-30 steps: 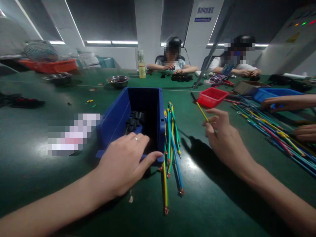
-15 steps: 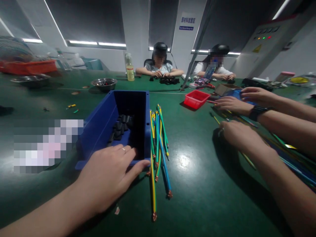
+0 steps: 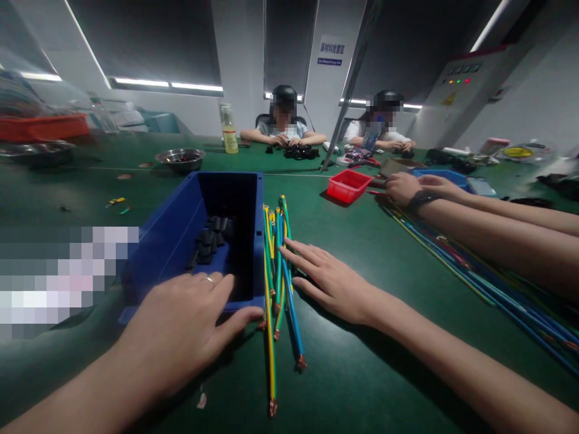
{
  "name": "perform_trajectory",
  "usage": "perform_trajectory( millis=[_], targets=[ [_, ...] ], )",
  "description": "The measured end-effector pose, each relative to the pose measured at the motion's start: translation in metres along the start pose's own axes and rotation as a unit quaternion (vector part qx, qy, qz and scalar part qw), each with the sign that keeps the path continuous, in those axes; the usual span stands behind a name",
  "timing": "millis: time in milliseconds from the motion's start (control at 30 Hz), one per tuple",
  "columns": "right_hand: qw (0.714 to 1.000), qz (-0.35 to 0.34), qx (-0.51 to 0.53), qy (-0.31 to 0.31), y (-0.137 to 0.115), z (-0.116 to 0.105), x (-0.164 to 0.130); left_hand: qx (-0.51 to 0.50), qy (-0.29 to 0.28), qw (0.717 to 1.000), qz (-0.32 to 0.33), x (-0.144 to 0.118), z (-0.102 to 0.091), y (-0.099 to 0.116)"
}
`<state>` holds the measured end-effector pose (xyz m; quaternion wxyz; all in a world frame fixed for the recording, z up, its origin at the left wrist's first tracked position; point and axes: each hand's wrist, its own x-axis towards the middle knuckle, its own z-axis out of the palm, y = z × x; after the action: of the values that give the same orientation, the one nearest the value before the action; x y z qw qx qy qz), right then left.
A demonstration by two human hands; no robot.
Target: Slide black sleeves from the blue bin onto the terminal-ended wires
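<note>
My left hand point(image 3: 183, 328) rests on the near rim of a blue bin point(image 3: 181, 232), fingers draped over the edge and thumb out toward the wires. Small black sleeves point(image 3: 210, 238) lie inside the bin. Beside the bin's right wall lies a bundle of yellow-green and blue wires point(image 3: 277, 265) with copper ends pointing at me. My right hand point(image 3: 328, 280) lies flat with fingers spread, its fingertips touching the bundle from the right. It holds nothing.
A co-worker's two forearms point(image 3: 488, 211) reach in from the right over a long row of coloured wires point(image 3: 456, 259). A red tray point(image 3: 348, 184), a blue tray point(image 3: 446, 176), a steel bowl point(image 3: 180, 160) and a bottle point(image 3: 228, 131) stand further back. Two people sit at the far edge.
My right hand, which held a yellow wire a second ago, put it down at the right and has come left to the bundle, open. My left hand stayed on the bin.
</note>
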<state>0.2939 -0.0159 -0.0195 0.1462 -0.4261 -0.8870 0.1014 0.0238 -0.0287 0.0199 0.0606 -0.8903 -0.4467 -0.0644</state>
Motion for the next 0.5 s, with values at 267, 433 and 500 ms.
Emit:
perform_trajectory(
  millis=[267,433,500],
  targets=[
    [0.998,0.016,0.050,0.044,0.0029,-0.0058,-0.0036,-0.039,0.000,0.999,-0.020,-0.0011,-0.0012,0.0027],
    [0.994,0.006,0.045,0.095,0.0034,-0.0051,-0.0017,-0.044,-0.032,0.998,-0.033,-0.0005,-0.0038,0.0038],
    [0.994,0.012,0.031,0.104,0.0057,-0.0062,-0.0023,-0.036,-0.034,0.998,-0.029,-0.0006,-0.0037,0.0036]
  ],
)
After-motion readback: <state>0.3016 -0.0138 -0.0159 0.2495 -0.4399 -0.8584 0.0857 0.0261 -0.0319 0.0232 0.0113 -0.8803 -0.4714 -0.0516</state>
